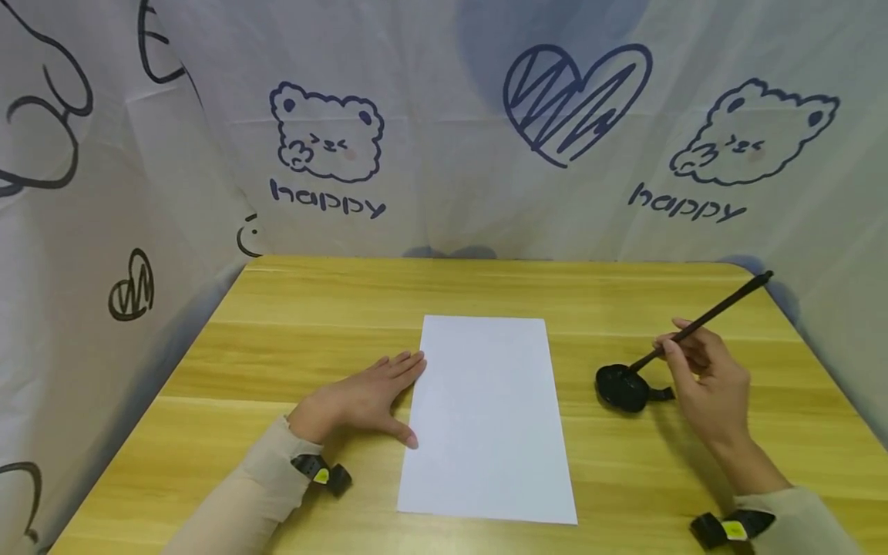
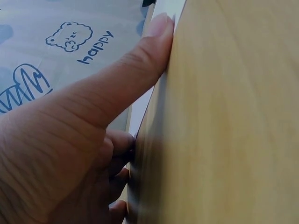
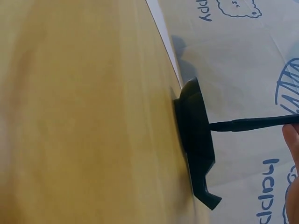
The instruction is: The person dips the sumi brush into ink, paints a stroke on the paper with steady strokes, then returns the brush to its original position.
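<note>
A white sheet of paper lies upright before me on the table. At its left edge rests my left hand, fingers straight and thumb spread; thumb and fingertips are right at the paper's edge in the left wrist view. My right hand pinches a slim black writing brush, held slanted with its back end up to the right. Its lower end reaches into a small black ink dish with a short bent handle. The dish hides the brush tip.
The wood-grain table meets a pale cloth backdrop at the back and both sides, drawn with bears, hearts and "happy". Black wrist straps with small cameras sit on both wrists. The dish stands right of the paper, with table between them.
</note>
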{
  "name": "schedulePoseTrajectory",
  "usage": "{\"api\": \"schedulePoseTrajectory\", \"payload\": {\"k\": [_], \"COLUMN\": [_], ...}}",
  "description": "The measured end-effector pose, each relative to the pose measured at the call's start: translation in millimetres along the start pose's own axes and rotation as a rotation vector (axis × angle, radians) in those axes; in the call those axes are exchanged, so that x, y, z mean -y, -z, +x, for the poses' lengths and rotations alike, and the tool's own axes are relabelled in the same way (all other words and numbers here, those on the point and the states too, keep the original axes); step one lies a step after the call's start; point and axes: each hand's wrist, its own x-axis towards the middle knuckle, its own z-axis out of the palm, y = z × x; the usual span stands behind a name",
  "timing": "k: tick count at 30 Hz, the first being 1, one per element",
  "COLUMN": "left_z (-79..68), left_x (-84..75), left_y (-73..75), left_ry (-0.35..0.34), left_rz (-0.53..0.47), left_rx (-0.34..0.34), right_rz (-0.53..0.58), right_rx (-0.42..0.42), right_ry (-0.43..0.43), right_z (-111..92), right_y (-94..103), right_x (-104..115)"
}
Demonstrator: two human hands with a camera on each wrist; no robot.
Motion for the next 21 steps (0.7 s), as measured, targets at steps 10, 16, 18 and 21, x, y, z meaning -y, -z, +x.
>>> {"api": "schedulePoseTrajectory", "payload": {"k": [10, 16, 18, 21], "left_z": [0.5, 4.2, 4.9, 5.3], "left_x": [0.7, 1.4, 2.2, 2.5], "left_y": [-1.4, -2.7, -1.5, -0.9], "left_ry": [0.006, 0.004, 0.002, -0.002], "left_rz": [-0.03, -0.022, -0.025, -0.026], "left_rx": [-0.005, -0.008, -0.007, 0.006], "right_rz": [-0.035, -0.125, -0.132, -0.113], "right_rx": [0.023, 0.088, 0.091, 0.065], "right_ry": [-0.018, 0.006, 0.014, 0.017], "right_z": [-7, -7, -5, -3], "right_y": [-3.5, -0.1, 0.6, 2.2], "right_x": [-15, -15, -13, -11]}}
